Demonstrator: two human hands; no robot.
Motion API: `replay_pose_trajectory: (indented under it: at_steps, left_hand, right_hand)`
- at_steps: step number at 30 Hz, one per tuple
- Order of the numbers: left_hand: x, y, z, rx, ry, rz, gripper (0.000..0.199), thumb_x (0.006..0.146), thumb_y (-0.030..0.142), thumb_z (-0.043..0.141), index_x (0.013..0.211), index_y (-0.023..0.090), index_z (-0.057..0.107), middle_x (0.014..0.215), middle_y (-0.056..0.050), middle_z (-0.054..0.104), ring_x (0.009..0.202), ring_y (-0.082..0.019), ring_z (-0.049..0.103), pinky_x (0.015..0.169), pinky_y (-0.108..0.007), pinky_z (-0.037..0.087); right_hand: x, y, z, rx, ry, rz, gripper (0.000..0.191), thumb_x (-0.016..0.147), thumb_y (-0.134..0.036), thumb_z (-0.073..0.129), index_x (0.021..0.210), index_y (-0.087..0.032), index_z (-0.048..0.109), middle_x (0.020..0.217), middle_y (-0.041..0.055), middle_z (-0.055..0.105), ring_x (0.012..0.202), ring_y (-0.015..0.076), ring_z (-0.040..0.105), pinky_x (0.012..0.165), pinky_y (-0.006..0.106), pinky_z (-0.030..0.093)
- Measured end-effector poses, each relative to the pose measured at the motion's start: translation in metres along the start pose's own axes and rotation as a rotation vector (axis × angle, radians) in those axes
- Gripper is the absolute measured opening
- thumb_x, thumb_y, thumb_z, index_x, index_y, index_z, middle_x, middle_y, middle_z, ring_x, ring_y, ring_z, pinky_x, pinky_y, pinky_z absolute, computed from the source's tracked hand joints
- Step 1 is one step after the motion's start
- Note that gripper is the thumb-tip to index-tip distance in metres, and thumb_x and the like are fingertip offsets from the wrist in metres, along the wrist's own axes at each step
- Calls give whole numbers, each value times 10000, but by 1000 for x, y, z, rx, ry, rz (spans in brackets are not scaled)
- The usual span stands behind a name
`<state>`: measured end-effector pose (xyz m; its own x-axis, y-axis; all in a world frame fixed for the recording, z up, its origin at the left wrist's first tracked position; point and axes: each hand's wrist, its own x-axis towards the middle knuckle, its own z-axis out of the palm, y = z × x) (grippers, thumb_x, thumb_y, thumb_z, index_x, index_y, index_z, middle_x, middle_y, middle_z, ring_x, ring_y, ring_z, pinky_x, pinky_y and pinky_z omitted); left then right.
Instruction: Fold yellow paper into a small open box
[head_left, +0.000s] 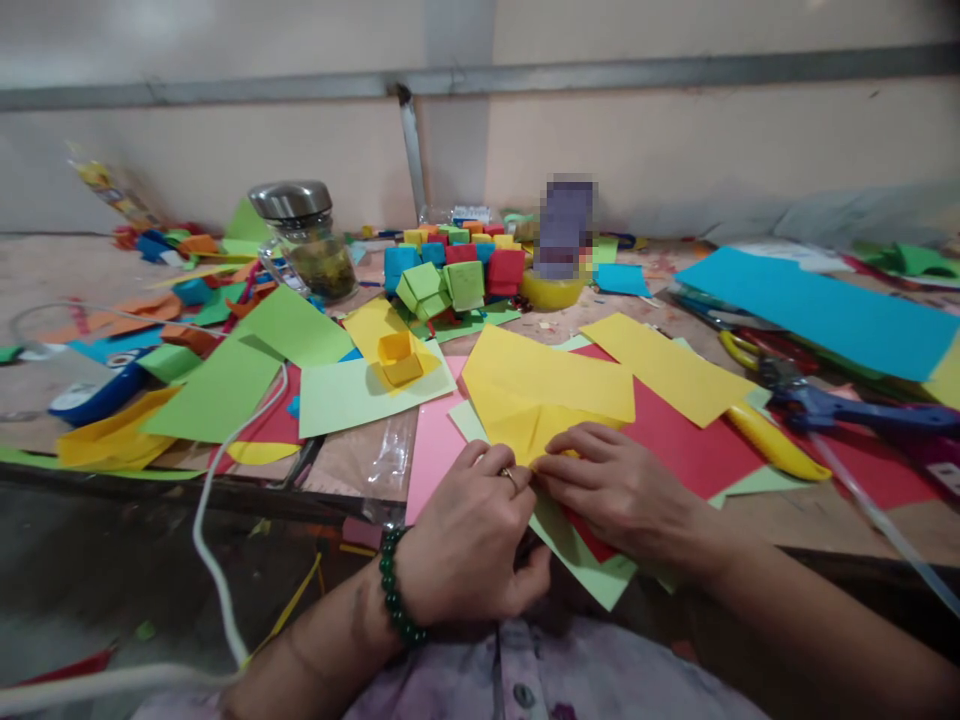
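A sheet of yellow paper with creases near its front corner lies over other coloured sheets at the table's front edge. My left hand, a ring on one finger, is curled closed at that corner and pinches the paper. From the other side, the fingers of my right hand press together on the same creased part. Both hands hide the corner itself. Beneath are a red sheet, a pink sheet and a pale green sheet. Close by, a small yellow folded paper box sits on another pale green sheet.
Several coloured paper cubes are clustered at the back middle, beside a glass jar. A white cable hangs over the front edge at left. On the right lie a blue-handled tool, a yellow cutter and blue sheets.
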<state>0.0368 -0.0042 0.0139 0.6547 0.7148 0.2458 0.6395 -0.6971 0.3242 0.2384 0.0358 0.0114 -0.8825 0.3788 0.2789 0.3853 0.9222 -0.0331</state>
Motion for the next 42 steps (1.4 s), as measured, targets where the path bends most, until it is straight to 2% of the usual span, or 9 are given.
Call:
replay_pose_trajectory:
  at_steps: [6,11,18,22,24,28,32,37,42]
  left_hand:
    - [-1,0,1,-2,-1,-11,249,744,317,596,887,125,664,886,-88,676,910,-252,509,890,-417,394]
    - [-2,-2,0,-29,12,-19,210,729,303,605,865,151,657,872,-77,682,893,-245,513,878,-413,386]
    - [-3,-2,-8,-60,-7,-19,196,745,358,597,811,174,618,848,-75,656,881,-250,506,864,-418,379]
    - [0,6,-2,-57,-22,-42,338,748,466,630,932,184,618,873,-69,622,868,-253,509,830,-416,398]
    - [4,9,11,-60,39,-50,627,727,656,605,1155,197,588,996,-84,627,924,-277,518,873,-447,396]
    - [12,0,46,70,187,-45,852,654,857,473,1111,159,643,990,-132,636,912,-307,537,895,-480,391]
    - [9,-19,65,157,189,38,802,660,858,466,997,160,670,840,-103,637,807,-264,541,839,-443,411]
    - [-7,-23,59,84,226,52,670,678,766,583,1011,189,652,923,-90,654,861,-262,550,858,-418,415]
    - [-10,-3,32,-24,109,-122,526,700,685,637,916,206,659,925,-86,644,900,-279,541,812,-411,425]
  right_hand:
    - [-16,7,2,-16,50,55,255,965,-156,428,1027,-155,676,999,73,726,935,228,582,801,405,478]
    - [-51,30,-3,-27,168,259,287,915,-90,446,941,-197,710,980,53,752,883,221,610,743,388,534]
    - [-82,43,-17,-155,141,463,321,856,-69,456,912,-203,742,972,67,759,833,247,640,703,411,566]
    - [-71,33,-29,-195,194,523,295,808,-48,463,839,-187,721,926,88,744,847,248,636,717,405,564]
    - [-54,22,-28,-158,257,553,312,777,-11,443,813,-183,701,913,89,729,867,235,625,725,377,552]
    - [-23,2,-8,88,145,441,341,783,-6,454,839,-204,727,942,68,724,863,189,619,734,295,535]
    - [-28,6,0,101,68,479,346,818,-21,461,817,-207,752,936,62,739,861,193,619,749,297,520]
    - [-55,17,-9,84,60,523,409,805,-2,397,859,-194,754,985,82,739,908,209,646,763,312,536]
    - [-50,11,-10,37,69,593,418,683,16,453,939,-184,716,1060,94,705,994,235,617,852,365,525]
